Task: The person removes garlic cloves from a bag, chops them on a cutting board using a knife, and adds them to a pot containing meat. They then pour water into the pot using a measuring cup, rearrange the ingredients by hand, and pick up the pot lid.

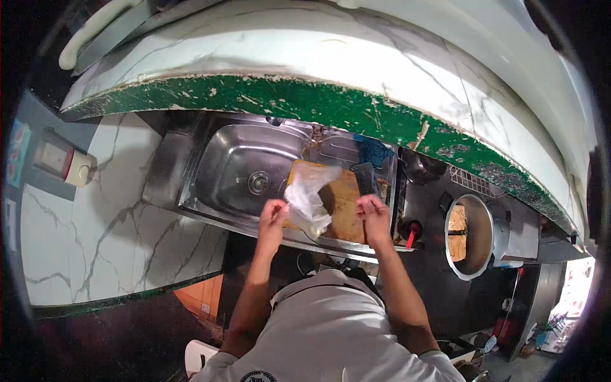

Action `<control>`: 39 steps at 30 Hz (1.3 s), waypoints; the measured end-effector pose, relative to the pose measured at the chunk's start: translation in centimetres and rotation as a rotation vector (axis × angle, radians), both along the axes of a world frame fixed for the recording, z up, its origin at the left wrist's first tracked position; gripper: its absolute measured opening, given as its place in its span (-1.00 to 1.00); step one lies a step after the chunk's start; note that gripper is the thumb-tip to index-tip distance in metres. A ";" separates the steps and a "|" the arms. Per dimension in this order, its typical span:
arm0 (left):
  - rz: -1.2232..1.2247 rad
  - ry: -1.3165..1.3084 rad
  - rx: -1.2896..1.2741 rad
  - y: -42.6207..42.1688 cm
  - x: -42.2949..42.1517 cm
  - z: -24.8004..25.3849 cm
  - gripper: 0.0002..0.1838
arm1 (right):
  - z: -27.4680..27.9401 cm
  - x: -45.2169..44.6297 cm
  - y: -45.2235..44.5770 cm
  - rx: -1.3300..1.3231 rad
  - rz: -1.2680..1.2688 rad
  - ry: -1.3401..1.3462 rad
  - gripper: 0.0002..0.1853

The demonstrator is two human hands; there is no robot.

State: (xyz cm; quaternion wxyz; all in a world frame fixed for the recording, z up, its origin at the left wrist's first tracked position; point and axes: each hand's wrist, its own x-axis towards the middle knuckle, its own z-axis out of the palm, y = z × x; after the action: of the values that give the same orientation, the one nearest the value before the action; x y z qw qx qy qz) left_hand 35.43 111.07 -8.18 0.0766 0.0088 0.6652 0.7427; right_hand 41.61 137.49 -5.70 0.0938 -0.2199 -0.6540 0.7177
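My left hand is closed at the left side of a white, thin plastic bag, pinching its edge. The bag hangs crumpled over the wooden cutting board, its upper end smeared by motion. My right hand is at the board's right side, fingers curled together. What those fingers hold, if anything, is hidden. Just beyond them lies a dark, broad blade-like piece on the board's right edge; I cannot tell whether the hand touches it.
Left of the board is a steel sink basin with a drain. A blue cloth lies behind the board. To the right stands a large metal pot with brown blocks inside. A green-edged shelf crosses above the sink.
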 end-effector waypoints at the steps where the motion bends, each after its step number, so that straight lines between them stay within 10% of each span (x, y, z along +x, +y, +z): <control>1: -0.031 -0.014 0.054 -0.4 0.3 0.3 -0.87 | -0.3 0.4 0.4 -0.116 0.024 -0.027 -0.84; 5: -0.332 0.001 -0.015 0.5 2.3 2.4 -0.81 | 3.2 1.1 -2.6 -0.664 0.508 -0.302 -0.59; 8: -0.501 0.258 -0.354 1.8 3.6 4.5 -0.82 | 0.9 1.2 -7.0 -0.510 0.358 -0.093 -0.62; 12: -0.369 -0.024 0.249 -1.1 2.9 0.2 -0.81 | -1.9 1.4 -5.1 -0.650 0.158 -0.097 -0.71; 18: -0.242 -0.215 0.209 -2.6 2.2 4.7 -0.57 | -2.2 2.4 -3.2 -0.405 0.317 -0.109 -0.72; 20: -0.437 -0.089 -0.048 -0.5 1.5 4.7 -0.41 | -0.5 2.4 -4.2 -0.124 0.585 -0.146 -0.69; 22: -0.545 -0.195 -0.593 0.7 0.0 5.2 -0.48 | -1.0 2.2 -5.1 -0.447 0.425 -0.114 -0.69; 26: -0.135 -0.601 0.780 -0.7 -1.7 -0.8 -0.69 | -4.8 2.6 -1.6 -1.073 0.029 -0.060 -0.70; 31: -0.386 -0.724 0.975 -3.3 -1.8 -8.0 -0.61 | -6.9 4.2 -0.7 -1.165 -0.030 -0.031 -0.61; 35: -0.522 -0.316 0.077 -1.1 0.6 -3.2 -0.51 | -8.3 3.8 0.4 -1.033 0.115 -0.031 -0.54; 39: -0.508 -0.607 0.002 -0.6 -0.4 -7.3 -0.64 | -7.2 3.0 0.7 -0.393 0.422 -0.220 -0.57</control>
State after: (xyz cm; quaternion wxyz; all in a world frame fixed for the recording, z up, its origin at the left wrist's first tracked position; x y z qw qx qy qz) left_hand 34.99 110.49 -15.47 0.4510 -0.0468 0.5883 0.6695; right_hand 44.60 138.18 -12.92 -0.1730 -0.1692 -0.5401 0.8061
